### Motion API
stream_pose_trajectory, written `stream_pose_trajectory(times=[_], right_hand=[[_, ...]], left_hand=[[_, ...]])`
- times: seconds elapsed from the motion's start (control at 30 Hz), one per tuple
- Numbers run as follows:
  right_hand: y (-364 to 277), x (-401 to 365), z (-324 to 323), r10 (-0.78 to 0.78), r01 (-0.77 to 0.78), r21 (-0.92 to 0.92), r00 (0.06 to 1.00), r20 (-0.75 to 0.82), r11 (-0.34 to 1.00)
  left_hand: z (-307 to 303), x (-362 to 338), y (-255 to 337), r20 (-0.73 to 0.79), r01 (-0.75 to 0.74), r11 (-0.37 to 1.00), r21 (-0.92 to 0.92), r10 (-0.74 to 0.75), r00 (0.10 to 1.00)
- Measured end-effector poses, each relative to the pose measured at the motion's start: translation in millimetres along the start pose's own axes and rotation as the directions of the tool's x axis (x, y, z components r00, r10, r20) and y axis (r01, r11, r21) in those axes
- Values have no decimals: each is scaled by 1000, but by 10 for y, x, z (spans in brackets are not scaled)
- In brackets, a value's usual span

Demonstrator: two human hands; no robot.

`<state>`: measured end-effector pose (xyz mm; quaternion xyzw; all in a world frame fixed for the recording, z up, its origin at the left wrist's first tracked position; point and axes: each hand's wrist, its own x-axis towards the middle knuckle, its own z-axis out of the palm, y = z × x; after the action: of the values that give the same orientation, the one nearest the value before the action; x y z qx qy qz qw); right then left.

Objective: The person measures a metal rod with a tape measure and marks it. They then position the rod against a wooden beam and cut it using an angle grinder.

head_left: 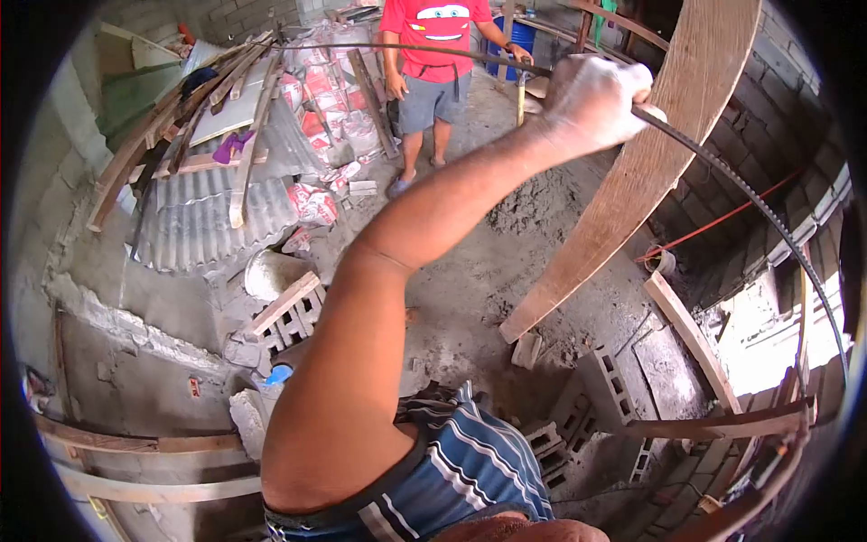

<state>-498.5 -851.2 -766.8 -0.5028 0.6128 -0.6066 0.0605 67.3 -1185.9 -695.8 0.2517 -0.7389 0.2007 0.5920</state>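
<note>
Steel bar [700,150], arcing from upper left to right edge of the frame. Fingers [638,79] of the left hand [591,107] are curled tightly round it; good control calls for a balanced grip, clear of plank [623,199] and nearby person [433,54].

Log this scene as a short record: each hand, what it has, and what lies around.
left hand: raised, fist closed around a long, dark, ribbed metal bar
right hand: not in view
nearest to the bar: long brown wooden board, slanting down toward the floor
other person: standing ahead in a red shirt, one hand at a yellow-handled tool
floor: rough gray concrete, with a gray wet-looking heap
far left: loose timber pieces on gray corrugated sheets
lower right: gray hollow concrete blocks
</note>
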Motion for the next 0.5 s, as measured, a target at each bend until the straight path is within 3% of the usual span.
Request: stream_pose_trajectory(times=[0.07, 0.13, 0.17, 0.2, 0.27, 0.33, 0.37, 0.4, 0.47, 0.5], right_hand=[[42, -32, 438, -86, 56, 195, 985, 151, 979], [-442, -222, 1177, 33, -35, 77, 999, 25, 996], [-292, -103, 1286, -13, -57, 369, 982, 186, 928], [-423, -90, 1583, -62, -6, 433, 988, 143, 901], [-549, 24, 1886, 50, -82, 674, 996, 67, 734], [-623, 135, 1960, 65, -446, 830, 890, 452, 334], [-306, 173, 1998, 127, -281, 805, 959, 252, 522], [-855, -180, 2310, 283, -238, 664, 958, 41, 709], [-460, -264, 2242, 246, -306, 738, 950, 194, 601], [-784, -503, 2338, 367, -351, 595, 925, 100, 723]], left_hand=[[106, -5, 138, 19, 16, 994, -109, -14, 1000], [0, -45, 371, 69, 78, 991, -105, -71, 995], [80, -109, 386, 95, 85, 991, -99, -76, 993], [66, -136, 448, 120, 95, 991, -91, -83, 989], [-21, -322, 570, 357, 150, 988, 45, -157, 921], [42, -609, 473, 396, 69, 997, -22, -54, 917], [8, -678, 445, 393, 70, 997, -17, -57, 918], [-50, -737, 423, 499, 104, 994, -34, -73, 864], [-152, -902, 286, 646, 153, 984, -92, -58, 761], [-316, -915, 214, 739, 151, 988, -37, -75, 670]])
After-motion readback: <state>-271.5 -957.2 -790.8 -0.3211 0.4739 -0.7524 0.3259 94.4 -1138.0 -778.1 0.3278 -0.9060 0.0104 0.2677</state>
